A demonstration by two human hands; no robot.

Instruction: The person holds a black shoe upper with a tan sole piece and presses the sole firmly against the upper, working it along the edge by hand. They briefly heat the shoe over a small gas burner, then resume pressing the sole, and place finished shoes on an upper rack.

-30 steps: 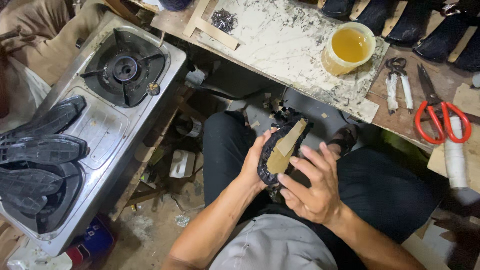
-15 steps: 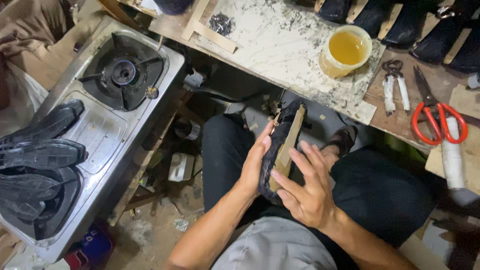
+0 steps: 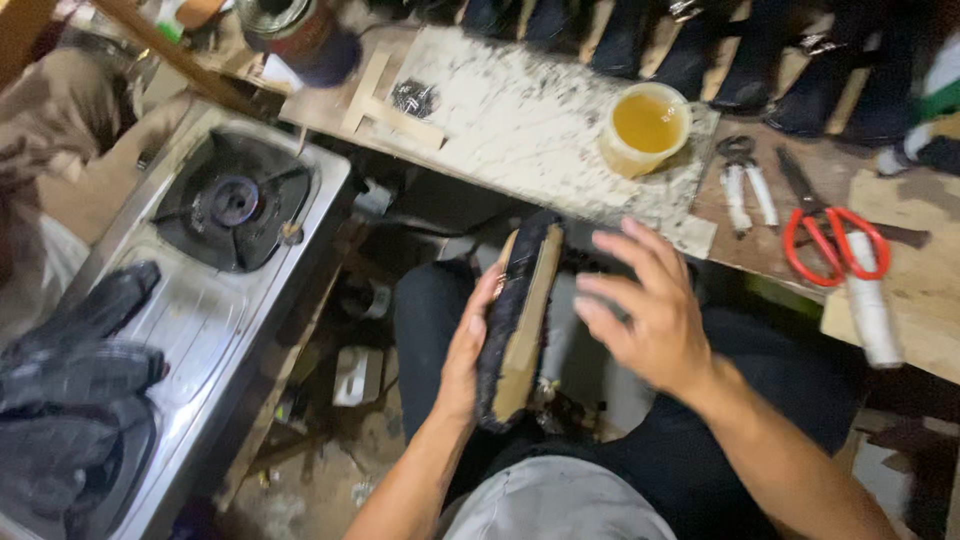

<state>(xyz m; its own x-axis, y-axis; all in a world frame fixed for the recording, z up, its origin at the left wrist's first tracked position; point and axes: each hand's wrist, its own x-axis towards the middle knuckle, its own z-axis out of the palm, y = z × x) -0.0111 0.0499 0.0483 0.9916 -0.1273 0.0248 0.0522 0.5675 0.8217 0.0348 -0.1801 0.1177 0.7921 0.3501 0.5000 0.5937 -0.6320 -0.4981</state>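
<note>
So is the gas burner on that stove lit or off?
Off. The burner on the stove looks dark, with no flame or glow visible around its ring, and nothing sits on it.

Near the centre of the frame, the shoe piece (image 3: 518,320) was black along its edge with a tan, cardboard-brown face. At upper centre the work slab (image 3: 520,120) was off-white, mottled with black smears and specks. On it, toward the upper right, a pale plastic tub (image 3: 645,128) held amber-yellow liquid. Further right, the scissors (image 3: 830,235) had bright red handles, and the pliers (image 3: 742,180) had whitish grips. The wooden bench (image 3: 900,300) at right was light brown. At left, the gas stove (image 3: 210,270) was silvery steel with a black burner, and black soles (image 3: 85,370) lay on it at lower left.
</note>
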